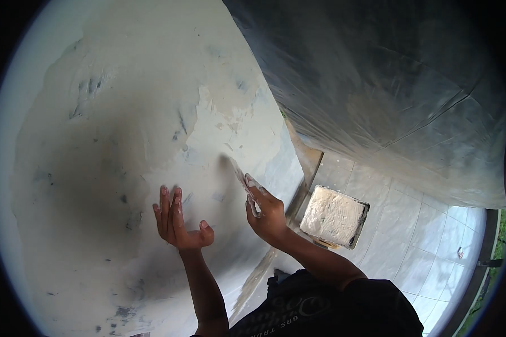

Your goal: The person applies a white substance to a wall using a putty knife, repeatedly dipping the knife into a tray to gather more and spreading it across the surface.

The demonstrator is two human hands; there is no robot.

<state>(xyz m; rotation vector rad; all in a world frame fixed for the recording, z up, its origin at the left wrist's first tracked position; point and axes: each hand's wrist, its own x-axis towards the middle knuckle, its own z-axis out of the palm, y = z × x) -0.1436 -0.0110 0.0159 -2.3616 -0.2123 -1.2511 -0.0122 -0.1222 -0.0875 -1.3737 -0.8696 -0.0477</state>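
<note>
A pale wall (pixel 168 129), patchy with white filler and dark marks, fills the left and middle of the view. My right hand (pixel 265 216) grips a putty knife (pixel 237 170), its thin blade angled up and left against the wall. White paste smears the fingers of that hand. My left hand (pixel 181 222) is held up at the wall to the left, fingers stretched and thumb out to the side, with nothing in it. Its fingertips carry white paste too.
A square tray of white paste (pixel 334 216) stands on the grey tiled floor (pixel 399 230) to my right. Greyish plastic sheeting (pixel 388 95) hangs at the upper right. A dark edge with green plants (pixel 500 241) borders the tiles at the far right.
</note>
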